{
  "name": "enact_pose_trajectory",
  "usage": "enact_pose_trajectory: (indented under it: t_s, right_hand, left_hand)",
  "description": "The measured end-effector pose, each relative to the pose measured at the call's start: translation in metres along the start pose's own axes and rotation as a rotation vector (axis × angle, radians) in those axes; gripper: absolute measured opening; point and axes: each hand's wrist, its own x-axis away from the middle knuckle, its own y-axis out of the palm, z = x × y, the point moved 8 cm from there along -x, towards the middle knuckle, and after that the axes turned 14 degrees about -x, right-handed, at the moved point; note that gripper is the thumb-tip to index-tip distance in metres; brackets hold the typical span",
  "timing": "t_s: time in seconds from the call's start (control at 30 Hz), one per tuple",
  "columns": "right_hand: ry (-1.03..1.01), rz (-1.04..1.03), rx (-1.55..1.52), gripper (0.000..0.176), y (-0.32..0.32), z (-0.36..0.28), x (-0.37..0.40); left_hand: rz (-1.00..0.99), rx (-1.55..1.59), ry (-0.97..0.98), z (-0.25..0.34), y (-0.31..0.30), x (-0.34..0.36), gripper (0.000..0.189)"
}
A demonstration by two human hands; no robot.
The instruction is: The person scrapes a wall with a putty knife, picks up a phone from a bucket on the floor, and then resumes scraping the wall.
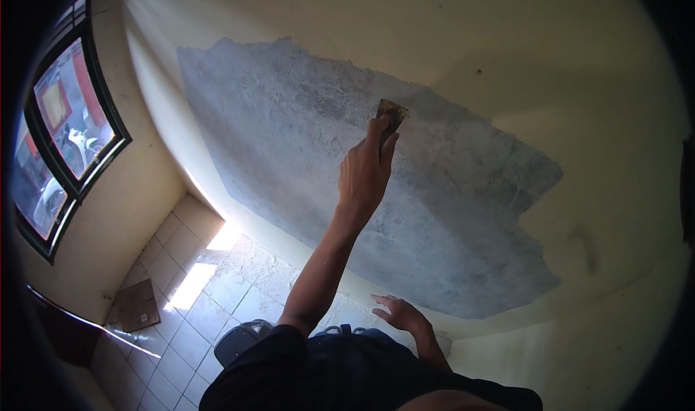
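Observation:
My left hand (pixel 365 168) is stretched up to the wall, its fingers closed round a scraper (pixel 393 113). The scraper's wide, stained blade lies against the upper part of a bare grey patch (pixel 449 194), where the paint is off. Cream paint (pixel 550 64) surrounds the patch with a ragged edge. Lower down, my right hand (pixel 402 314) hangs near the patch's bottom edge, fingers apart and holding nothing.
A dark-framed window (pixel 83 114) is on the left wall, with motorbikes outside. Flakes and dust (pixel 253 259) lie along the wall's foot on the tiled floor (pixel 190 339). A brown cardboard piece (pixel 136 306) rests on the tiles. A grey shoe (pixel 240 341) shows beside my body.

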Motion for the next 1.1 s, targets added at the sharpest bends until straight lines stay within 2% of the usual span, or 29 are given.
enact_pose_trajectory:
  t_s: [0.07,0.13,0.27,0.3,0.4,0.5,0.57,0.6,0.67,0.7,0.73,0.77,0.8,0.87,1.0,1.03,1.07,1.1]
  right_hand:
    - [0.014,-0.032,0.006,0.056,0.0,0.002,0.001]
    - [0.042,-0.09,0.001,0.057,0.002,-0.004,0.001]
    - [-0.006,-0.053,0.014,0.057,0.0,-0.009,-0.004]
    - [0.036,-0.058,0.026,0.056,-0.003,-0.021,-0.002]
    - [-0.001,-0.05,0.067,0.055,0.003,-0.028,-0.003]
    - [0.024,-0.065,0.054,0.054,0.015,-0.033,-0.002]
    - [0.012,-0.068,0.038,0.054,0.018,-0.032,0.004]
    - [-0.013,-0.059,0.031,0.054,0.018,-0.031,0.006]
    - [-0.007,-0.012,0.0,0.053,0.013,-0.025,0.014]
    - [0.013,0.008,-0.019,0.053,0.011,-0.017,0.018]
    - [0.033,0.027,-0.04,0.053,0.009,-0.009,0.021]
    - [0.063,0.029,-0.042,0.054,0.007,-0.001,0.025]
    - [0.088,0.022,-0.02,0.054,0.006,0.007,0.027]
    - [0.14,-0.013,0.017,0.054,0.007,0.021,0.03]
    - [0.099,-0.11,0.08,0.055,0.017,0.023,0.014]
    - [0.104,-0.137,0.108,0.055,0.017,0.008,0.007]
    - [0.061,-0.155,0.117,0.055,0.02,-0.003,-0.003]
    - [0.0,-0.159,0.116,0.055,0.025,-0.01,-0.016]
  left_hand:
    - [0.073,0.026,0.036,0.002,-0.002,-0.003,0.027]
    - [0.019,0.046,0.037,0.016,-0.017,-0.021,0.028]
    - [0.006,-0.015,0.017,0.015,-0.031,-0.022,0.029]
    - [0.037,-0.025,0.028,0.007,-0.026,-0.014,0.029]
    - [0.094,-0.054,0.032,-0.045,0.023,0.027,0.034]
    - [0.013,-0.078,-0.003,-0.129,0.082,0.112,0.044]
    - [-0.106,-0.062,-0.02,-0.18,0.092,0.18,0.053]
    - [-0.288,-0.145,-0.107,-0.22,0.099,0.223,0.061]
    - [-0.417,-0.211,-0.225,-0.279,0.076,0.305,0.079]
    - [-0.553,-0.359,-0.381,-0.327,0.065,0.356,0.089]
    - [-0.566,-0.424,-0.429,-0.372,0.048,0.406,0.093]
    - [-0.662,-0.485,-0.417,-0.422,0.033,0.459,0.093]
    - [-0.758,-0.581,-0.471,-0.436,0.003,0.484,0.088]
    - [-0.776,-0.584,-0.554,-0.457,-0.046,0.509,0.081]
    - [-0.524,-0.519,-0.635,-0.446,-0.101,0.473,0.069]
    - [-0.418,-0.267,-0.793,-0.437,-0.103,0.45,0.059]
    - [-0.346,-0.131,-0.856,-0.417,-0.102,0.43,0.051]
    - [-0.264,0.152,-0.935,-0.404,-0.089,0.41,0.045]
